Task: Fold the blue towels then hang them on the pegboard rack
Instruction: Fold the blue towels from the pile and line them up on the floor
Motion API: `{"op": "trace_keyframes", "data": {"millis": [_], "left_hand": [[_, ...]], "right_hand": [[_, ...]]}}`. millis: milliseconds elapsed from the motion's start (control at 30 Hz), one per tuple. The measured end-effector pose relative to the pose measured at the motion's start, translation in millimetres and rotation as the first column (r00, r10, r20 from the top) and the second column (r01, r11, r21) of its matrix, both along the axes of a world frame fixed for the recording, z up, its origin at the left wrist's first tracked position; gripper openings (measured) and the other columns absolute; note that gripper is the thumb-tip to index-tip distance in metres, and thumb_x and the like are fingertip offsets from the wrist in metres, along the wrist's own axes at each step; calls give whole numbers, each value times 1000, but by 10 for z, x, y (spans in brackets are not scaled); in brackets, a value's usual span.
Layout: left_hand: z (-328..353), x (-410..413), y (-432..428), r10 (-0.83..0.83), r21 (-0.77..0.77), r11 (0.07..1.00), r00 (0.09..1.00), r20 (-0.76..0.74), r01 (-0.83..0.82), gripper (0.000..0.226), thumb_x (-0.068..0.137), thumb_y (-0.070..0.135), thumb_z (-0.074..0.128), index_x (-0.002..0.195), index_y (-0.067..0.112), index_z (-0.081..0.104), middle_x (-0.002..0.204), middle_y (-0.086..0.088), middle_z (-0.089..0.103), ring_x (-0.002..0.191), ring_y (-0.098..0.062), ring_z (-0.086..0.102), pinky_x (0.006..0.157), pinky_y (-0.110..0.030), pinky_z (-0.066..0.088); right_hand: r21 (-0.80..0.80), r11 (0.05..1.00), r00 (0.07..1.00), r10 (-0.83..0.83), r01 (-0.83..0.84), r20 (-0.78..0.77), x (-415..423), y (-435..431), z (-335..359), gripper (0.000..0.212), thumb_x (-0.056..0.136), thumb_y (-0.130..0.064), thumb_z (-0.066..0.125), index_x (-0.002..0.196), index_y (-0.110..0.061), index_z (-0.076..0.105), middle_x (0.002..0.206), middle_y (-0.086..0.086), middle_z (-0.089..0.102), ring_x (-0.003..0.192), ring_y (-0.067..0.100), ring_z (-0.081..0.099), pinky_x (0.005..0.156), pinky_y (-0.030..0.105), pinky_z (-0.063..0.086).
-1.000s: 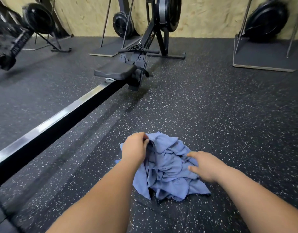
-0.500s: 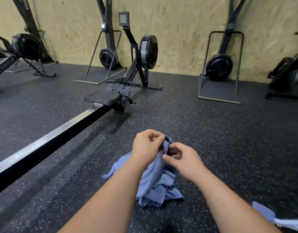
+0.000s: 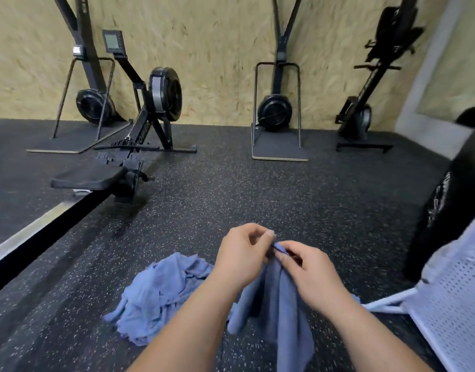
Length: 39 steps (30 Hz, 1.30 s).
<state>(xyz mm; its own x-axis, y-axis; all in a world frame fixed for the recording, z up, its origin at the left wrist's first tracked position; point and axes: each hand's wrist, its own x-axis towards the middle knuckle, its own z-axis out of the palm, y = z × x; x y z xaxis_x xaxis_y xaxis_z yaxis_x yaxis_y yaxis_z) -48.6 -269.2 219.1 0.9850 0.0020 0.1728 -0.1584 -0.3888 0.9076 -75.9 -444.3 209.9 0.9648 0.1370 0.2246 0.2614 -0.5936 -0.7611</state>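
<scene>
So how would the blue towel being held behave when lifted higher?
Probably floppy: the held towel hangs in loose vertical folds below the left hand and right hand. Likely light, since a fingertip pinch seems to carry it.

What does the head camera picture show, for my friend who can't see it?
The left hand and right hand pinch the top edge of a blue towel, holding it above a black floor. A heap of blue towels lies to its left, a white pegboard rack stands at right, and a rowing machine sits beyond.
</scene>
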Motion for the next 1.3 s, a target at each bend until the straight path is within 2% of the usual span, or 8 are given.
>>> {"op": "trace_keyframes", "data": {"millis": [67,167,267,433,600,767,967,1300], "left_hand": [[-17,50,-121,-7,121,993,998,55,0,8,99,34,68,104,35,74,78,9,72,71,-5,65,78,-30,54],[-24,105,-267,-244,176,957,968,50,232,27,105,27,63,126,40,71,110,17,65,90,4,60,88,-19,46],[-11,138,-317,-385,125,916,923,0,382,23,107,24,59,116,37,76,111,19,73,96,5,65,90,-18,50],[-30,169,-186,-325,134,936,945,-25,325,4,98,24,74,98,28,73,84,12,74,73,-5,63,81,-34,56],[37,214,24,-209,212,957,978,19,200,18,91,36,82,81,28,69,75,13,71,65,-3,62,72,-36,56],[-18,115,95,-259,260,936,965,46,239,25,89,41,84,76,28,67,102,19,76,97,-2,70,94,-32,51],[-70,325,134,-226,514,838,974,25,181,22,89,39,84,82,30,65,75,12,67,68,-4,56,70,-28,48],[-93,712,100,-56,619,785,996,67,2,11,91,41,81,87,33,75,79,15,71,79,-9,67,79,-32,56]], "right_hand": [[12,999,999,-35,35,-5,-48,-166,0,20,105,-27,62,115,-39,75,106,-28,75,101,-4,70,95,38,56],[41,998,999,-49,49,-8,-77,-367,43,21,106,-21,60,113,-34,75,108,-22,76,104,0,70,99,40,54],[2,1000,999,-31,31,-39,-52,-502,133,23,107,-19,58,108,-35,74,105,-19,76,99,2,69,96,38,54],[-61,998,996,15,-21,-85,141,-608,237,25,106,-20,57,104,-38,75,99,-18,77,94,7,70,90,38,56],[-156,987,999,23,-27,-26,380,-632,191,20,105,-28,60,98,-41,74,92,-27,72,88,-3,64,69,14,41],[-176,980,995,83,-90,-49,567,-719,261,20,101,-26,65,94,-42,75,91,-21,75,86,2,67,81,31,53],[-207,978,999,1,-9,-38,788,-986,209,14,96,-30,72,87,-40,76,74,-14,71,67,5,61,67,30,50],[-299,948,988,-136,110,-69,918,-1340,112,13,92,-38,79,81,-40,74,72,-19,71,67,3,65,63,30,47]]}}
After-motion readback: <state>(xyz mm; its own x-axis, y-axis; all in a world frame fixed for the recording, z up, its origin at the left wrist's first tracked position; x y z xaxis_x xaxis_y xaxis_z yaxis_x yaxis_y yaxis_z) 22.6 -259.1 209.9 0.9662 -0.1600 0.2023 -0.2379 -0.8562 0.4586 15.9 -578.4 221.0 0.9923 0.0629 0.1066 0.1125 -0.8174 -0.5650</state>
